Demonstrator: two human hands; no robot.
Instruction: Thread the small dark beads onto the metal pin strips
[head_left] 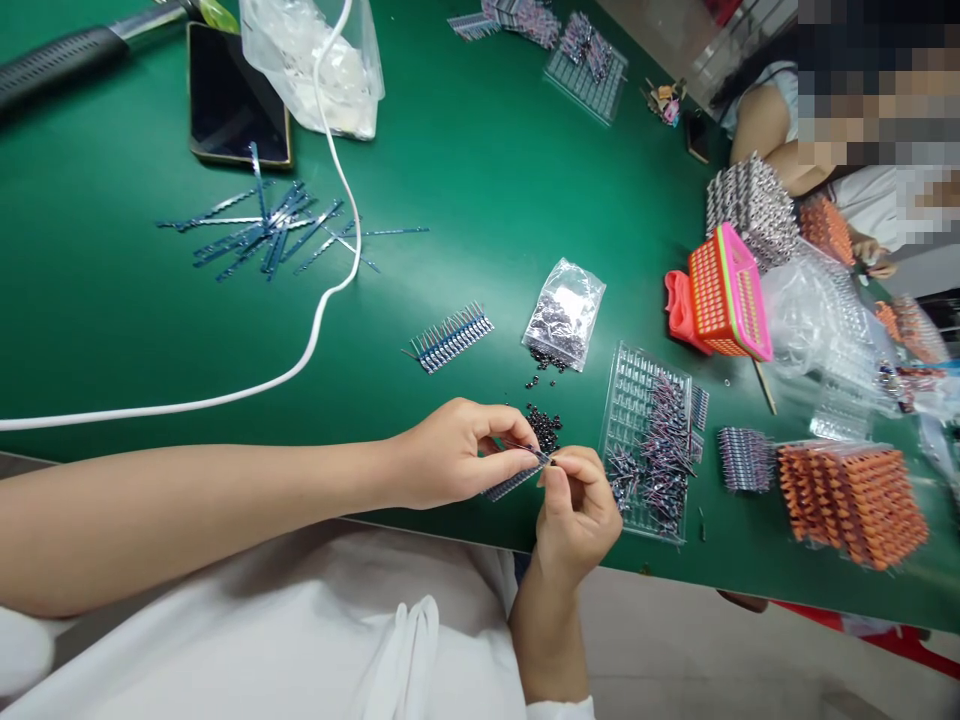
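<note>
Near the table's front edge, my left hand (pixel 457 455) is closed in a pinch on a small component with thin wire leads (pixel 541 458). Its fingertips meet those of my right hand (pixel 577 510), which is pinched around a tiny dark bead (pixel 553 462). Below my left fingers lies a row of components (pixel 514 486), partly covered by the hand. A loose pile of dark beads (pixel 543 428) sits just behind the fingertips. Farther back, a clear bag (pixel 564 312) of such beads lies beside another row of leaded components (pixel 452 338).
Right of my hands is a clear plastic tray (pixel 626 400) heaped with leaded parts. Beyond it stand an orange stack (pixel 851 505) and a basket (pixel 724 295). A white cable (pixel 319 320) crosses the left, near blue strips (pixel 274 230), a phone (pixel 236 95) and a hammer (pixel 67 65). A co-worker sits at right.
</note>
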